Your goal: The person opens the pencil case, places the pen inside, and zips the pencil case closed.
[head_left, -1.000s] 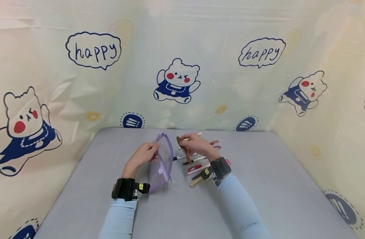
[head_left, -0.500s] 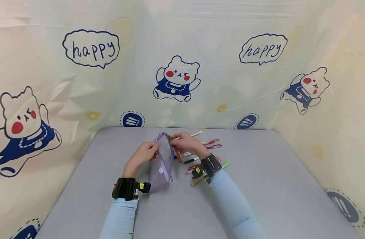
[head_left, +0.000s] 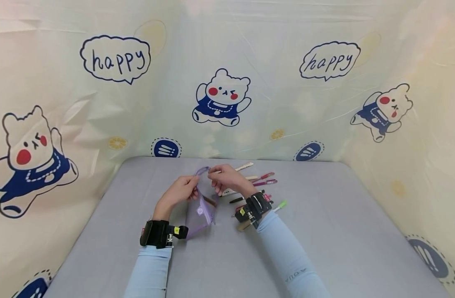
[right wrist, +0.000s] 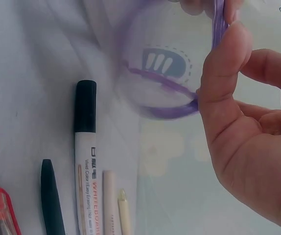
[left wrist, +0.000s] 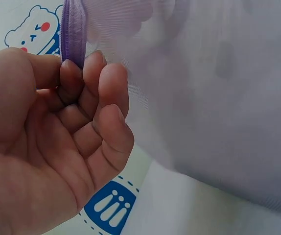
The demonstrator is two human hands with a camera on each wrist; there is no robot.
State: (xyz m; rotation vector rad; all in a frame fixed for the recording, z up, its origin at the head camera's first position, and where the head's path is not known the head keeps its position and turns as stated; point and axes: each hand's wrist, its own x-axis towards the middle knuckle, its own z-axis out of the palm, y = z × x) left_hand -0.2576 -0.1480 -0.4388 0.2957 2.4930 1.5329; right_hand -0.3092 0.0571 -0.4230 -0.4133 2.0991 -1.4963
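The head view looks forward and down over the table (head_left: 324, 223) from well back, taking in its far edge, both far corners and the printed curtain (head_left: 272, 91). The left wrist view faces the left hand (left wrist: 57, 137) from close up; the right wrist view looks closely past the right hand (right wrist: 260, 152). All three share the purple pouch (head_left: 193, 211).

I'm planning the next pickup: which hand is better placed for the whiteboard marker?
Probably the right hand: it is close to the whiteboard marker, while the left hand is farther away and grips the pouch by its edge.
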